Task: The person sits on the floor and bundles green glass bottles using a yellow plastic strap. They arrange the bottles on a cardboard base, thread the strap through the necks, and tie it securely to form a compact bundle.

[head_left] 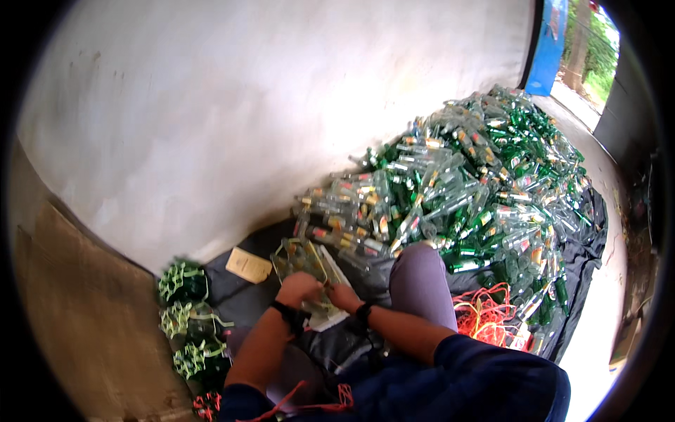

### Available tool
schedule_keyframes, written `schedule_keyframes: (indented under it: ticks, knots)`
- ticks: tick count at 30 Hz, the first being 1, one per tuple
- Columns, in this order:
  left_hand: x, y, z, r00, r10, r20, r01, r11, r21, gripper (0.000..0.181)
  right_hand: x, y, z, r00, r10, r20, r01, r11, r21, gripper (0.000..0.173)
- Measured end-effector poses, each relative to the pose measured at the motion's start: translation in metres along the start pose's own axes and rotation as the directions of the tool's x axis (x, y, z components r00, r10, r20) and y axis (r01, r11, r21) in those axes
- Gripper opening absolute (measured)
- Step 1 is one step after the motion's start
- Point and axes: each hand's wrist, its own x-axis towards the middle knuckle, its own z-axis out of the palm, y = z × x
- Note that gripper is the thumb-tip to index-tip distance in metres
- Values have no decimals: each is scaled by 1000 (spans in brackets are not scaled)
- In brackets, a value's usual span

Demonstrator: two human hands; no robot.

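My left hand [299, 289] and my right hand [344, 297] are close together in front of me, over a group of clear glass bottles [296, 256]. A thin yellow plastic strap [320, 264] runs around these bottles. Both hands have their fingers closed on the strap at the near side of the group; the exact grip is partly hidden. Beneath and beside the bottles lies a white tray or board [336, 264], its near end [328, 319] showing below my hands. My knee [422, 274] rises to the right of my right hand.
A large heap of green and clear bottles [464, 174] lies on a black sheet [232, 298] along the wall. Strapped bottle bundles [184, 316] line the left side. A cardboard piece [249, 265] lies nearby. Tangled red straps [485, 316] lie right. A blue door [547, 47] stands open.
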Motion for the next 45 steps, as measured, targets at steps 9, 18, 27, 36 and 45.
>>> schedule_keyframes:
  ticks: [9, 18, 27, 36, 45]
  knots:
    - [10, -28, 16, 997, -46, -54, 40, 994, -105, 24, -2, -17, -21, 991, 62, 119, -65, 998, 19, 36]
    - [2, -43, 0, 997, -80, -9, 80, 996, -47, 22, -4, -21, -12, 992, -27, 126, 22, 999, 44, 32]
    - [-2, -54, -1, 983, -119, -138, 106, 990, -94, 14, -6, -35, -21, 993, -26, 112, 10, 990, 137, 31]
    - [7, -69, 11, 948, -145, -282, 75, 966, -245, 5, -7, -46, -26, 991, -2, 135, -24, 981, 191, 27]
    - [12, -72, 20, 947, -119, -300, 64, 980, -187, 23, -5, -47, -20, 993, 83, 85, -98, 975, 200, 27]
